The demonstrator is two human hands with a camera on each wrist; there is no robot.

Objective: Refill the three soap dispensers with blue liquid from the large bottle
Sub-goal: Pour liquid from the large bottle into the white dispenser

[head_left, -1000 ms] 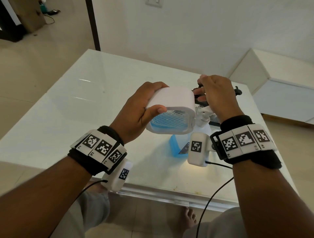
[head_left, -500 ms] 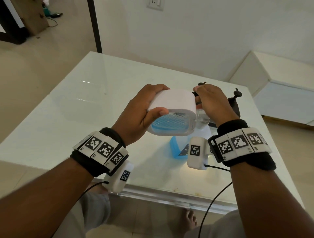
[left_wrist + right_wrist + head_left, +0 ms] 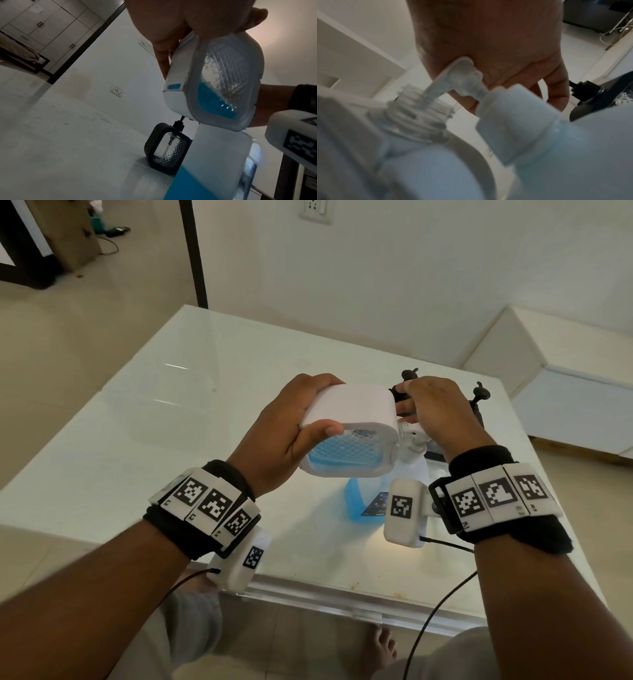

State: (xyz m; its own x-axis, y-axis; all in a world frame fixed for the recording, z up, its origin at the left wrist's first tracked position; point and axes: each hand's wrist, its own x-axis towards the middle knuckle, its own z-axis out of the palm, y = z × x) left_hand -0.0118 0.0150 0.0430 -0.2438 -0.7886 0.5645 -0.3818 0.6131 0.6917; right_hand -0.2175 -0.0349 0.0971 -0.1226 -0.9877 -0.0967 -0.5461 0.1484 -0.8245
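**White dispenser held tilted at the big bottle's pump**

At the centre of the head view, the left hand (image 3: 287,436) grasps a white soap dispenser (image 3: 352,433), thumb along its near edge and fingers wrapped over the far side. The dispenser is tipped on its side above the table (image 3: 137,422); its textured clear window shows blue liquid pooled along the lower part, roughly a third full in the left wrist view.

Just right of it, the right hand (image 3: 442,416) rests palm-down on the pump head (image 3: 462,75) of the large bottle (image 3: 214,162), fingers loosely extended rather than clenched. The pump's spout points into the dispenser's threaded open neck (image 3: 419,108). The bottle stands on the table below both hands, blue liquid filling its lower part.

Behind the hands, two black dispensers stand upright; one (image 3: 169,147) shows a clear, seemingly empty window.
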